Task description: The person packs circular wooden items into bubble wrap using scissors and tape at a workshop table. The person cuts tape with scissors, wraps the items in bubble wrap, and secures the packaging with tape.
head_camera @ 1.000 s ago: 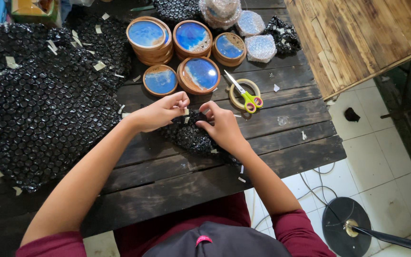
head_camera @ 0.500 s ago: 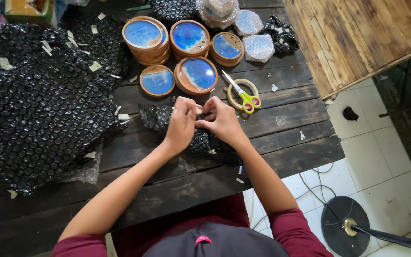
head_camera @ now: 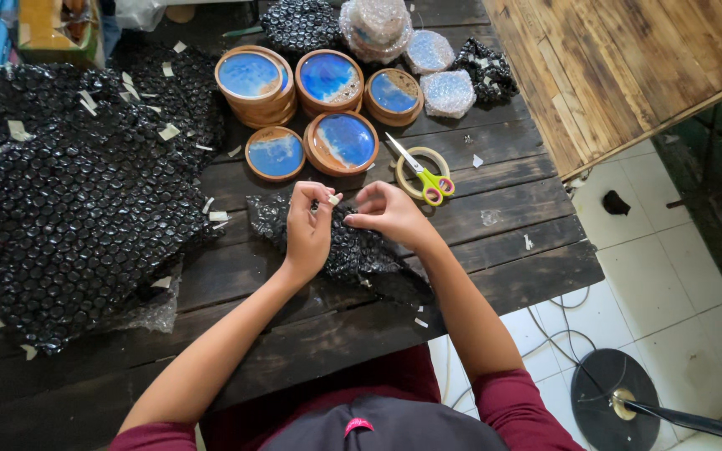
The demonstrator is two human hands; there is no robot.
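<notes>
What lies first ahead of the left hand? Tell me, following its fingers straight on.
The left hand points up the table; going on, it likely meets the blue-topped round wooden disc first, though height is unclear.

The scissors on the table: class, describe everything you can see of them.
The scissors have yellow-green plastic handles with a red pivot and pale metal blades, which look shut. They lie flat on the dark wooden table, blades pointing up-left, handles down-right, resting across a tape roll. Neither hand touches them; the right hand is nearest, just below.
</notes>
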